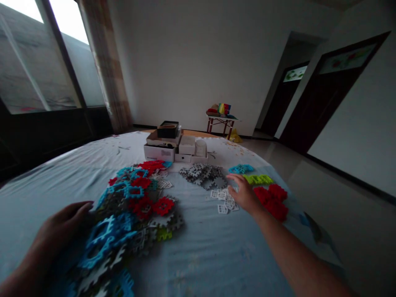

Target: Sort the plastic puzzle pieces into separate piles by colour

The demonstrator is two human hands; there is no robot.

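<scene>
A grey pile [204, 175] and red pile [274, 200] are set sorted beside the open right hand [244, 193]; a mixed heap [130, 214] is left by the open left hand [58, 231].

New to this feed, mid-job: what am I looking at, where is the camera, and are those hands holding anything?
There is no machine here: a person works with two bare hands. The one picture comes from a camera worn on the head, looking forward and down, so the arms enter from the bottom edge. A cloth-covered table fills the view. The left hand lies open at the edge of a mixed pile of blue, red and grey toothed tiles. The right hand reaches, fingers spread, over small white tiles. Around it lie separate groups: grey tiles, blue tiles, green tiles, red tiles. Boxes stand at the far end. Neither hand visibly grips anything.
</scene>
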